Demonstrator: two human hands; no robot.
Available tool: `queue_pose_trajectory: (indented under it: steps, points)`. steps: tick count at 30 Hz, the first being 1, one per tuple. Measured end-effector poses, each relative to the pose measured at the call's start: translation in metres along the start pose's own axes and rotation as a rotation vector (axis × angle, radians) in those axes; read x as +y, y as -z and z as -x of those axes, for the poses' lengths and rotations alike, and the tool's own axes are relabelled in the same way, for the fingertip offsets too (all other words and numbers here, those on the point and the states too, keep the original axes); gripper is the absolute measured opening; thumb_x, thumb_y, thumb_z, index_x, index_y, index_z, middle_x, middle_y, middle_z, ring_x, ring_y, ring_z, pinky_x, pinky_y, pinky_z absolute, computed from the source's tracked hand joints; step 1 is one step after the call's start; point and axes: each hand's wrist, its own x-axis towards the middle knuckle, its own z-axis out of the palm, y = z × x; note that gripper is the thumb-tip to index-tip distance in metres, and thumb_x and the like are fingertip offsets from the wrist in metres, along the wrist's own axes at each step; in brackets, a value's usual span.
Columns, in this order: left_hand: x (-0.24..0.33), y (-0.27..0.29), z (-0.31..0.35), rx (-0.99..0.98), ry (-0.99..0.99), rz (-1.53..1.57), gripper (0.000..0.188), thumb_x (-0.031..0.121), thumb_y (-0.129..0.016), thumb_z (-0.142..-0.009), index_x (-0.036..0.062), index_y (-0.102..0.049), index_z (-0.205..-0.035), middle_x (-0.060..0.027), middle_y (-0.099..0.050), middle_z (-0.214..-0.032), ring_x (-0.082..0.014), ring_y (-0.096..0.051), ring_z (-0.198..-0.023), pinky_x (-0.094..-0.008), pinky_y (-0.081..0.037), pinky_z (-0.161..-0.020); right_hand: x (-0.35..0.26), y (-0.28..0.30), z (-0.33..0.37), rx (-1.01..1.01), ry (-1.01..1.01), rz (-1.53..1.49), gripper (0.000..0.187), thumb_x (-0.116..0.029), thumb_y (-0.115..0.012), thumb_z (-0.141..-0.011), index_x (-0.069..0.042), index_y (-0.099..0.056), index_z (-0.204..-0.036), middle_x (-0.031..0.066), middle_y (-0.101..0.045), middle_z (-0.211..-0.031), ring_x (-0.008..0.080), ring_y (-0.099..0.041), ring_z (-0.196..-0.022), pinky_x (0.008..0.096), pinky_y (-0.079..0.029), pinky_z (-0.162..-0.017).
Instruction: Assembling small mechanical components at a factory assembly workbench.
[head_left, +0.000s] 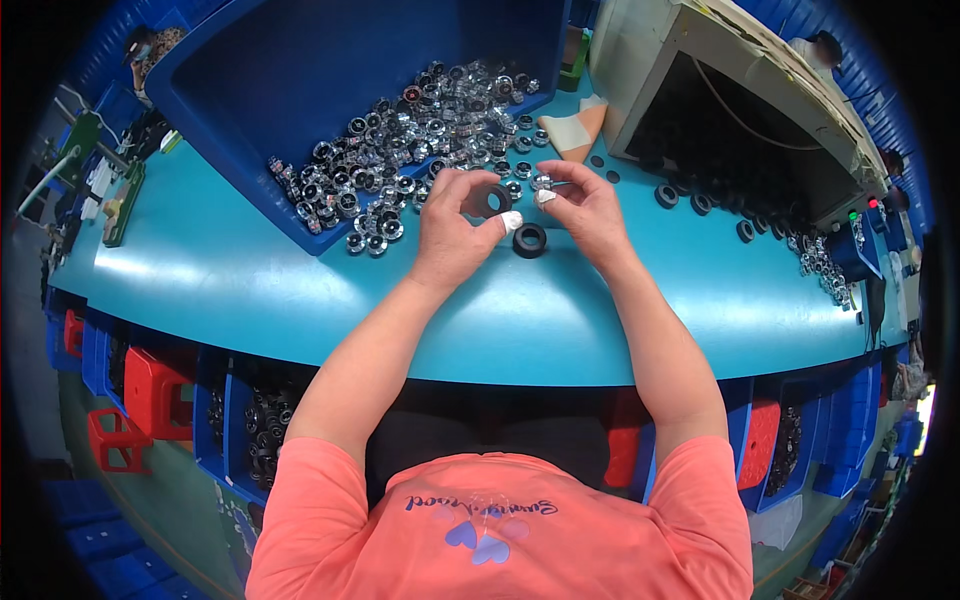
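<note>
My left hand pinches a black rubber ring, like a small tyre, between its thumb and fingers. White tape wraps the thumb tip. Close to it, my right hand, its thumb taped too, grips a small clear wheel hub at the fingertips. The hub and ring are apart. Just below and between the hands, a second black ring lies on the turquoise table. Several loose clear hubs with dark centres sit on the table beyond my fingers.
A tipped blue bin spills a heap of clear hubs at the far left. A pale box with a dark opening stands at the far right, black rings before it. An orange-and-white piece lies beside the box.
</note>
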Motion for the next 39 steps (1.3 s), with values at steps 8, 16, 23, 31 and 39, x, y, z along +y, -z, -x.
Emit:
queue_pose_trajectory:
  steps: [8,16,23,31,39]
  points:
    - [-0.001,0.002,0.001,0.030,0.016,-0.001,0.043,0.009,-0.085,-0.077,0.0034,-0.067,-0.116,-0.0040,-0.060,-0.109,-0.0128,-0.064,-0.091,-0.0261,-0.055,-0.078,0.005,-0.005,0.001,-0.093,-0.004,0.022,0.039,-0.002,-0.077,-0.082,-0.004,-0.070,-0.120,0.0035,-0.065,-0.116,0.0070,-0.064,-0.087,0.0241,-0.055,-0.079]
    - [-0.016,0.009,-0.002,-0.224,0.444,0.885,0.037,0.031,-0.054,-0.105,0.0006,-0.063,-0.125,-0.0082,-0.069,-0.109,-0.0153,-0.063,-0.090,-0.0300,-0.052,-0.076,-0.003,-0.018,0.010,-0.096,0.126,0.006,0.043,-0.004,-0.082,-0.079,-0.003,-0.069,-0.120,0.0038,-0.067,-0.109,0.0087,-0.068,-0.085,0.0249,-0.057,-0.076]
    - [-0.015,0.009,-0.004,-0.247,0.475,1.022,0.044,0.035,-0.048,-0.107,-0.0014,-0.062,-0.127,-0.0099,-0.069,-0.107,-0.0173,-0.063,-0.089,-0.0317,-0.051,-0.077,-0.020,-0.022,0.019,-0.058,0.291,0.232,0.040,-0.006,-0.082,-0.078,-0.003,-0.069,-0.115,0.0042,-0.069,-0.099,0.0119,-0.071,-0.082,0.0266,-0.057,-0.074]
    - [-0.016,0.011,-0.004,-0.256,0.503,1.082,0.044,0.033,-0.047,-0.107,-0.0024,-0.060,-0.130,-0.0119,-0.068,-0.109,-0.0181,-0.062,-0.090,-0.0316,-0.051,-0.078,-0.019,-0.021,0.015,0.017,0.361,0.131,0.037,-0.008,-0.081,-0.079,-0.002,-0.066,-0.112,0.0063,-0.073,-0.101,0.0156,-0.072,-0.086,0.0293,-0.057,-0.082]
    - [-0.015,0.012,-0.003,-0.299,0.485,1.101,0.045,0.036,-0.048,-0.108,-0.0001,-0.057,-0.134,-0.0105,-0.068,-0.111,-0.0175,-0.064,-0.091,-0.0320,-0.053,-0.078,-0.028,-0.025,0.021,0.058,0.416,0.294,0.034,-0.014,-0.083,-0.079,-0.006,-0.072,-0.110,0.0086,-0.074,-0.110,0.0216,-0.072,-0.096,0.0338,-0.057,-0.085]
